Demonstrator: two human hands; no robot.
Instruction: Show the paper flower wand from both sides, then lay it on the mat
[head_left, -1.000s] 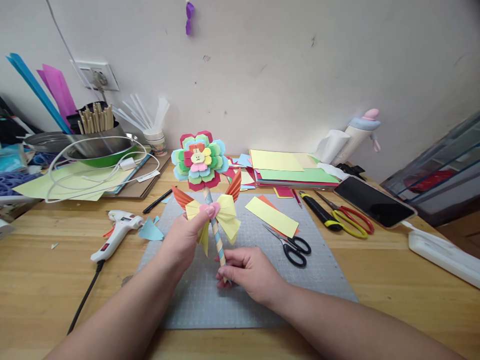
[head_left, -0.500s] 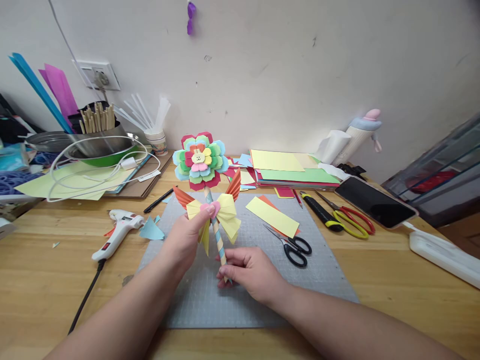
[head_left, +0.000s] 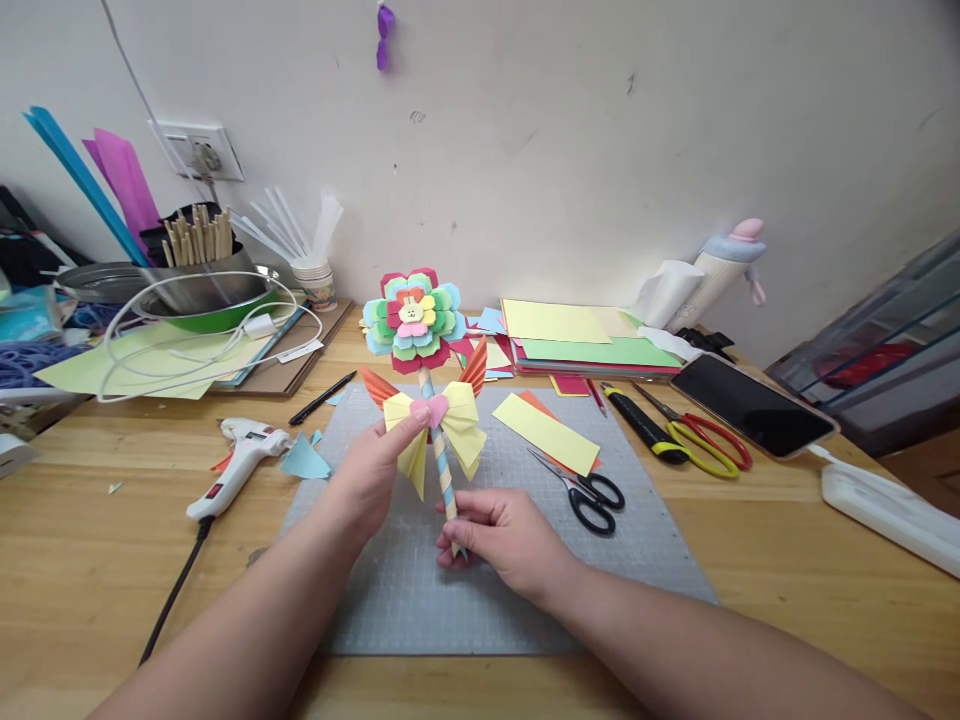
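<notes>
A paper flower wand [head_left: 412, 316] stands nearly upright over the grey cutting mat [head_left: 420, 615]. Its layered head has red, green, blue and pink petals around a small smiling face. Below are orange pleated wings [head_left: 384, 386] and a yellow paper bow [head_left: 460, 425] with a pink heart at its centre. My left hand [head_left: 371, 470] is closed on the bow's left side, thumb at the heart. With thumb and fingers, my right hand [head_left: 502, 540] grips the lower end of the blue-and-cream striped stick [head_left: 442, 470].
Black-handled scissors [head_left: 589, 497] lie on the mat beside a yellow paper strip [head_left: 545, 433]. A white glue gun [head_left: 234, 465] rests at left. On the right are a utility knife [head_left: 643, 424], red-and-yellow scissors [head_left: 709, 447] and a phone [head_left: 752, 403]. Stacked coloured paper [head_left: 600, 352] sits behind.
The flower wand has shifted slightly to the right, and its head stands a little straighter. My left thumb has slid off part of the pink heart, which shows more fully.
</notes>
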